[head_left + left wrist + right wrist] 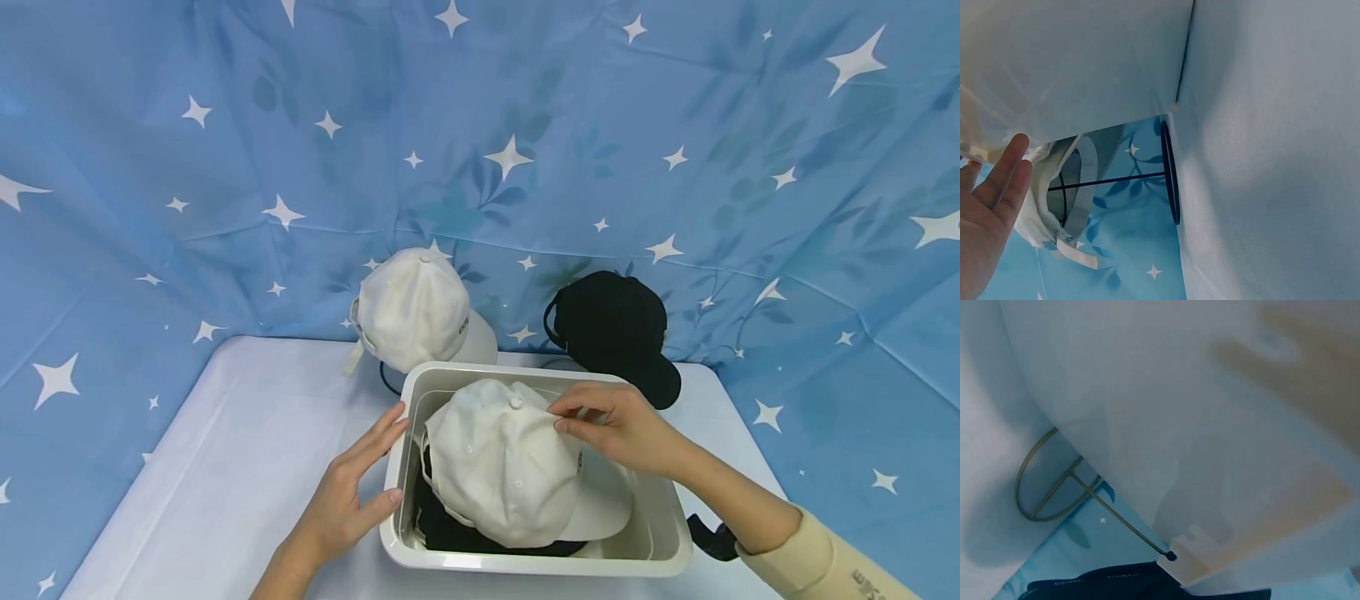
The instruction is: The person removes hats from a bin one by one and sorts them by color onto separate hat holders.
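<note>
A white baseball cap point(502, 467) lies crown up in a white plastic bin point(540, 565), its brim toward the right. Black fabric point(450, 521) shows beneath this cap. My right hand point(626, 425) pinches the crown's right side between thumb and fingertips, close to the top button. On the left, my left hand point(348, 492) touches the bin's outer wall and rim with straight, spread fingers. The left wrist view shows that hand point(991, 212) from the palm side, next to the bin's wall point(1085, 56).
Behind the bin, a second white cap point(412, 308) hangs on a wire stand point(1171, 175) with a ring base. A black cap point(611, 325) is on another stand point(1125, 522) at back right. A blue star-patterned curtain point(480, 125) backs the white table point(247, 433).
</note>
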`<state>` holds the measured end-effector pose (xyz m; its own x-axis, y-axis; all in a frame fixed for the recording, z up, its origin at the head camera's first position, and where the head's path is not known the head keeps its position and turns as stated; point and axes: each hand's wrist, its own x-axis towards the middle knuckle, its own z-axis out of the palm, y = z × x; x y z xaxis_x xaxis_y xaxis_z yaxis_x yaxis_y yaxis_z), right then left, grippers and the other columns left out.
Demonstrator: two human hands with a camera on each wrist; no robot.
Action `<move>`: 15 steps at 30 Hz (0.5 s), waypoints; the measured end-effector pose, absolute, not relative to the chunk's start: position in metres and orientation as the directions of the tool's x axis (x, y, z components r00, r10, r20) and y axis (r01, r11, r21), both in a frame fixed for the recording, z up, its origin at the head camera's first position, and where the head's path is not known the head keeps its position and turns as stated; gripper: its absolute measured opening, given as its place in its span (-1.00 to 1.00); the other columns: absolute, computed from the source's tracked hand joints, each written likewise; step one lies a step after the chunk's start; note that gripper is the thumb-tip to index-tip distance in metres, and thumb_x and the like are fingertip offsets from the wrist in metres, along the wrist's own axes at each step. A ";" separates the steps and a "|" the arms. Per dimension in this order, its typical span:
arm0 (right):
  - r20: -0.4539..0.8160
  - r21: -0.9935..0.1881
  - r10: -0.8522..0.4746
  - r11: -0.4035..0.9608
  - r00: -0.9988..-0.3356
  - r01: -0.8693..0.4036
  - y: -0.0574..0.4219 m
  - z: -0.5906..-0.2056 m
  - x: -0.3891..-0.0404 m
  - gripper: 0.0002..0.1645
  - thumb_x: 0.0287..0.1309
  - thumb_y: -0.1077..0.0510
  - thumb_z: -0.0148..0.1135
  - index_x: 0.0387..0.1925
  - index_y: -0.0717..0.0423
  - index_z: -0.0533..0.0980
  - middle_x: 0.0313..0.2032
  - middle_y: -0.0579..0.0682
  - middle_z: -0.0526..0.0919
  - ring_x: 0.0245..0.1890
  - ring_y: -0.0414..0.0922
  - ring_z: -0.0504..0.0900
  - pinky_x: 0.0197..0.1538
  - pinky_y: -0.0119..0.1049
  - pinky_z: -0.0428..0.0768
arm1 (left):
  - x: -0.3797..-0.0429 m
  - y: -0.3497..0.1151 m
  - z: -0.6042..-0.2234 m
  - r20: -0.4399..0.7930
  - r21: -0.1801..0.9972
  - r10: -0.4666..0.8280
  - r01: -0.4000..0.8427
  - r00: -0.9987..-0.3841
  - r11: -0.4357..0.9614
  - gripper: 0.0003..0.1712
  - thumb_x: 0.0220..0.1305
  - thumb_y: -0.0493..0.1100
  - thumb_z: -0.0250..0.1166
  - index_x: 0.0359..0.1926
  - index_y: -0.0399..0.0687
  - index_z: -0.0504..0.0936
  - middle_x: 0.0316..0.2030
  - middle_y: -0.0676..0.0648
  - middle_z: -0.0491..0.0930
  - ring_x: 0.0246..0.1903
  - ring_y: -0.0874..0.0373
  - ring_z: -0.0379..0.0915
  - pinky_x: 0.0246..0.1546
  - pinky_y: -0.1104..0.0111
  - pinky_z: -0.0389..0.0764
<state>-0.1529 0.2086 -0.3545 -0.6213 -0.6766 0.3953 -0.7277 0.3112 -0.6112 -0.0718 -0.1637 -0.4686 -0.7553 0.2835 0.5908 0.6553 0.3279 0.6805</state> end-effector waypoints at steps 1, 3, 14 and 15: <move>0.401 -0.602 -0.678 0.312 -0.616 -0.735 0.209 -0.353 -0.153 -0.65 0.15 0.42 0.47 -0.10 0.00 0.76 -0.20 -0.14 0.78 -0.28 -0.23 0.70 -0.27 -0.34 0.72 | -0.072 -0.164 -0.469 0.591 0.680 0.285 0.656 -0.755 0.327 -0.17 0.14 -0.25 0.28 0.49 -0.26 0.41 0.56 -0.20 0.25 0.51 -0.02 0.25 0.44 0.47 0.23; 0.412 -0.586 -0.683 0.309 -0.604 -0.749 0.208 -0.351 -0.153 -0.65 0.14 0.43 0.48 -0.10 0.00 0.76 -0.20 -0.14 0.78 -0.28 -0.24 0.69 -0.27 -0.35 0.72 | -0.072 -0.164 -0.469 0.591 0.680 0.286 0.657 -0.754 0.326 -0.17 0.15 -0.26 0.29 0.50 -0.25 0.40 0.56 -0.21 0.25 0.51 -0.03 0.25 0.44 0.46 0.23; 0.418 -0.561 -0.689 0.317 -0.592 -0.765 0.209 -0.339 -0.155 -0.61 0.12 0.46 0.47 -0.11 -0.01 0.76 -0.20 -0.15 0.77 -0.29 -0.24 0.69 -0.29 -0.35 0.72 | -0.071 -0.164 -0.469 0.576 0.688 0.287 0.644 -0.765 0.335 -0.17 0.16 -0.25 0.29 0.51 -0.23 0.40 0.57 -0.18 0.24 0.50 -0.03 0.26 0.43 0.45 0.24; 0.419 -0.559 -0.690 0.316 -0.590 -0.766 0.209 -0.338 -0.155 -0.61 0.12 0.46 0.47 -0.11 -0.01 0.76 -0.20 -0.15 0.77 -0.29 -0.24 0.69 -0.29 -0.35 0.71 | -0.071 -0.164 -0.469 0.576 0.688 0.288 0.644 -0.765 0.336 -0.17 0.16 -0.25 0.28 0.51 -0.23 0.40 0.57 -0.18 0.24 0.50 -0.03 0.26 0.43 0.45 0.24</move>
<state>-0.1553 0.2088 -0.3380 -0.5902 -0.6900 0.4190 -0.7664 0.3158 -0.5594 -0.0710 -0.1643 -0.4689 -0.7652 0.2884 0.5756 0.6438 0.3357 0.6876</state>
